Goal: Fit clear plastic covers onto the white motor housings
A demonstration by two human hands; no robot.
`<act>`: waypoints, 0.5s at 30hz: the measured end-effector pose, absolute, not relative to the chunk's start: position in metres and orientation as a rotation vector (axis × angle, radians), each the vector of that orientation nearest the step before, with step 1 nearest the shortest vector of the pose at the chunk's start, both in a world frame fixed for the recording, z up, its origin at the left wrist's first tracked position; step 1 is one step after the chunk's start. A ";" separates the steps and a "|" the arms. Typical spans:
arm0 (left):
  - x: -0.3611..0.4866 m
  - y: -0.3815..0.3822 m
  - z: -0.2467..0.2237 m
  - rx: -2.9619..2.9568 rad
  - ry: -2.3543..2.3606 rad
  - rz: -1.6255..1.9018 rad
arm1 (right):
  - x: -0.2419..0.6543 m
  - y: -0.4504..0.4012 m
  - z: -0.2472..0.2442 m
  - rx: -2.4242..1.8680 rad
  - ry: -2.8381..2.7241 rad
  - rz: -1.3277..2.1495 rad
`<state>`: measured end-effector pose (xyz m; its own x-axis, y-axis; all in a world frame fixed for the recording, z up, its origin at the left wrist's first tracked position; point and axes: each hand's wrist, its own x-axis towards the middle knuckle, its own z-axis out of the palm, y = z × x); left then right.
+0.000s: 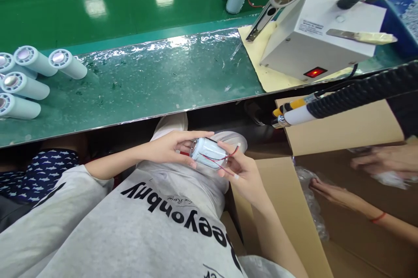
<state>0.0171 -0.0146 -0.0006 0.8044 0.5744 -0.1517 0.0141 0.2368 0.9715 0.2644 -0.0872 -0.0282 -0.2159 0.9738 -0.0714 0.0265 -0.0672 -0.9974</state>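
Above my lap, between both hands, is a light blue cylinder (210, 152) with red and dark wires and small white connectors. Clear plastic surrounds part of it. My left hand (171, 147) grips its left end, thumb below and fingers above. Around the right end, my right hand (241, 169) has its fingers closed beside the wires. The cylinder lies nearly sideways, tilted slightly down to the right.
Several blue cylinders (68, 64) stand on the green bench (156, 78) at left. A white machine (326, 38) with a lit red switch is at right, above a black hose (362, 91). Another person's hands (339, 195) are over a cardboard box (281, 208).
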 end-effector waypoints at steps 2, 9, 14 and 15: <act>0.017 -0.016 -0.009 1.219 0.549 0.381 | 0.265 -0.087 -0.025 -1.223 -1.359 1.446; 0.016 -0.014 -0.022 1.150 0.525 0.368 | 0.258 -0.084 -0.023 -1.279 -1.181 1.597; 0.016 -0.008 -0.010 1.213 0.530 0.365 | 0.259 -0.085 -0.022 -1.287 -1.134 1.599; 0.015 -0.007 -0.009 1.208 0.534 0.354 | 0.260 -0.085 -0.022 -1.310 -1.152 1.588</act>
<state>0.0154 -0.0066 -0.0095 0.8248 0.5287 -0.2005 0.0222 0.3240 0.9458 0.2603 -0.0851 -0.0218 -0.1821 0.9380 -0.2950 -0.0111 -0.3020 -0.9533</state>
